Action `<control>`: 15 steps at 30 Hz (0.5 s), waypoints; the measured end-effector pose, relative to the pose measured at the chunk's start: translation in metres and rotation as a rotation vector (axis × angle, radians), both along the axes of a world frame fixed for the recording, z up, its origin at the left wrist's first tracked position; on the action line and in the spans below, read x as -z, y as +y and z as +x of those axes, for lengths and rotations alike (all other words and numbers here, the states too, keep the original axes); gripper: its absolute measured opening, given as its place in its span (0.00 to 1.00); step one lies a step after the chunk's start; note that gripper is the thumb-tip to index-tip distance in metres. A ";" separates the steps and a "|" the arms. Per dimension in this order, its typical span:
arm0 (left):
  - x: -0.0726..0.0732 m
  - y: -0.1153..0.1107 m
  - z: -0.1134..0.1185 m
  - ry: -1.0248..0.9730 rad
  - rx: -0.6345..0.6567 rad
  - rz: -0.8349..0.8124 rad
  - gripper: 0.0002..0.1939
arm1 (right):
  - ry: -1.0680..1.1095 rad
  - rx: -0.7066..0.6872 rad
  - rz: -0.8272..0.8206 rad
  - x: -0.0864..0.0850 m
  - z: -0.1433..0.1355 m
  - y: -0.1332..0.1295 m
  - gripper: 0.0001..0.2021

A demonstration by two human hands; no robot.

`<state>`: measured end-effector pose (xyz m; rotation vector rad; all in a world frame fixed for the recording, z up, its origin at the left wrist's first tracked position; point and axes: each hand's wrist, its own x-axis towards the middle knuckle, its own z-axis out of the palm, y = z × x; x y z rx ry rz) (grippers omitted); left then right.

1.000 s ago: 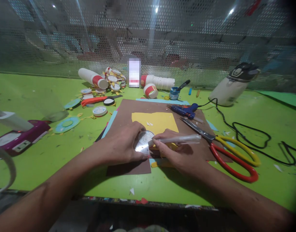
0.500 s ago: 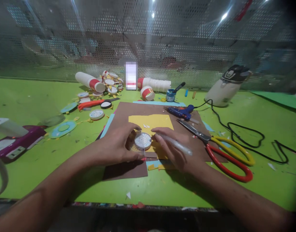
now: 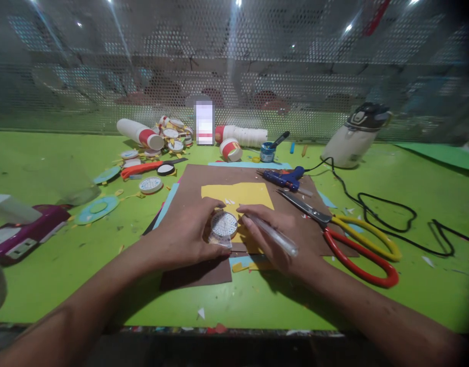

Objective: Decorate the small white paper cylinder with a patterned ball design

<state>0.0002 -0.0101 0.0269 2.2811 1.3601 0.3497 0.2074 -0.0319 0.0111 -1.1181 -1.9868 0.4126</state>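
My left hand (image 3: pixel 190 227) curls its thumb and fingers around a round white cup bottom (image 3: pixel 224 224) covered in small blue marks. A clear plastic sheet (image 3: pixel 220 241) with fine markings, perhaps a ruler, lies against its lower left edge, by my thumb. My right hand (image 3: pixel 282 229) grips a clear-barrelled pen (image 3: pixel 276 236), slanting down toward the right; its tip beside the cup bottom is hard to make out. Under both hands lie yellow paper (image 3: pixel 253 192) and a brown sheet (image 3: pixel 192 178).
Large scissors (image 3: pixel 357 239) and a blue glue gun (image 3: pixel 284 178) with a black cord lie right. A bottle (image 3: pixel 355 133) leans farther back. Left are an orange-handled knife (image 3: pixel 142 169), a blue paper ring (image 3: pixel 98 210) and a purple power strip (image 3: pixel 31 232). Stacked paper cups (image 3: pixel 244 135) lie behind.
The clear sheet has slid from over the cup bottom's left half to its lower left edge. My right hand keeps its grip on the pen, whose barrel has tilted slightly. The view has shifted slightly.
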 end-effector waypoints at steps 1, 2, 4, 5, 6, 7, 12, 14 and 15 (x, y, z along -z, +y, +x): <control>0.000 0.000 0.000 0.002 0.003 0.003 0.29 | 0.000 0.000 0.003 -0.001 0.000 0.000 0.11; -0.001 0.000 0.000 0.006 0.005 0.004 0.29 | -0.001 0.001 0.003 -0.002 -0.001 0.000 0.11; -0.001 -0.001 0.000 0.019 0.004 0.003 0.29 | -0.008 0.000 0.000 -0.003 -0.001 -0.001 0.11; -0.002 -0.001 0.000 0.028 0.002 0.002 0.29 | -0.011 0.001 0.001 -0.003 -0.001 0.000 0.11; -0.002 -0.002 0.000 0.035 -0.001 0.000 0.29 | -0.012 0.002 0.006 -0.003 -0.001 0.000 0.11; -0.002 -0.002 0.000 0.039 -0.004 -0.001 0.29 | -0.011 0.000 0.017 -0.003 0.000 0.000 0.11; -0.004 -0.003 0.000 0.015 0.008 -0.010 0.29 | 0.054 -0.018 0.008 0.001 -0.001 0.002 0.11; -0.004 -0.002 0.001 0.005 0.014 -0.028 0.29 | 0.155 -0.019 -0.088 0.003 -0.002 0.002 0.11; -0.004 -0.002 0.001 0.005 0.014 -0.033 0.29 | 0.214 -0.018 -0.151 0.004 -0.003 0.001 0.12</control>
